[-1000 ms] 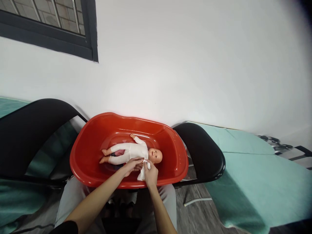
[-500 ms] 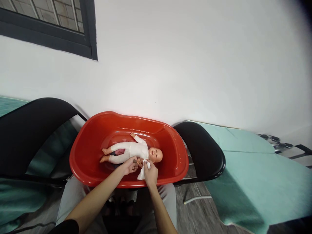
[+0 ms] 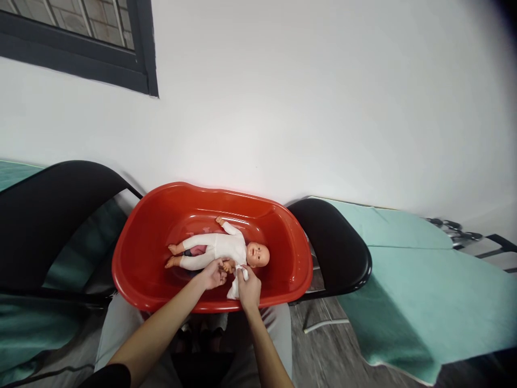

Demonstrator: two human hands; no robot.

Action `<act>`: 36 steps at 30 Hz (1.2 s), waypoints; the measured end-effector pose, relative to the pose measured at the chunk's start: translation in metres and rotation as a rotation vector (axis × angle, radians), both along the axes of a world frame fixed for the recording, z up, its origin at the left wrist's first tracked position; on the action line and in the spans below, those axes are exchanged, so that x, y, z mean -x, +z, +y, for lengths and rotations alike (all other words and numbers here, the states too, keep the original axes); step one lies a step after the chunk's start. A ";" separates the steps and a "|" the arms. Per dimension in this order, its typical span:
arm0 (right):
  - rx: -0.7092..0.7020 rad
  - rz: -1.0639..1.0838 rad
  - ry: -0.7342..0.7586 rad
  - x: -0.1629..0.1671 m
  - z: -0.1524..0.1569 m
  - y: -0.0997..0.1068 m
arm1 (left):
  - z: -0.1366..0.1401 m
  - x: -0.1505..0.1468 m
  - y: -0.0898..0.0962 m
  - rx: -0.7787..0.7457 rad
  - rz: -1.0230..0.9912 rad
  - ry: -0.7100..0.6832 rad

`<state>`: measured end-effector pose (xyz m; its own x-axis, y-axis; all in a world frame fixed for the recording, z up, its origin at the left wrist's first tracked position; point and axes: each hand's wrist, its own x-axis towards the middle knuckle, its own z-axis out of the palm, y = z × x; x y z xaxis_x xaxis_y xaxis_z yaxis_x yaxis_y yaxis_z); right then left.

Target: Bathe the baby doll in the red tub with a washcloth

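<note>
Your left hand [image 3: 212,275] is reaching into the red plastic baby tub [image 3: 141,269] and curling its fingers around the baby doll's near arm [image 3: 228,265]; your right hand [image 3: 249,287] is sitting just beside it, pinching the loose white sleeve [image 3: 234,291] between thumb and fingertips, with the cloth hanging down below the grip; the baby doll [image 3: 220,250] is lying on its back along the tub's floor, head pointing right, bare feet pointing left, its far arm lifting towards the tub's back wall; it is wearing a white bodysuit, and something pink is showing under its legs; the tub is resting across your lap, between two black chairs [image 3: 335,248]; teal sheets [image 3: 407,285] are covering the surface to your right.
</note>
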<state>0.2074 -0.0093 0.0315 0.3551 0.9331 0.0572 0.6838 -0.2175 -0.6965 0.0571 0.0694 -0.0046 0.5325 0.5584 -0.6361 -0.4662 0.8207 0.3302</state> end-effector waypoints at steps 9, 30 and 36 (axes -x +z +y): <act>0.010 -0.032 -0.007 0.001 0.001 0.001 | 0.001 0.002 -0.002 -0.009 0.018 -0.030; 0.020 -0.015 -0.006 0.001 0.003 0.000 | 0.000 0.009 0.011 -0.005 -0.051 -0.132; 0.007 0.021 -0.012 0.003 0.003 0.005 | 0.001 0.012 0.015 -0.077 -0.212 -0.182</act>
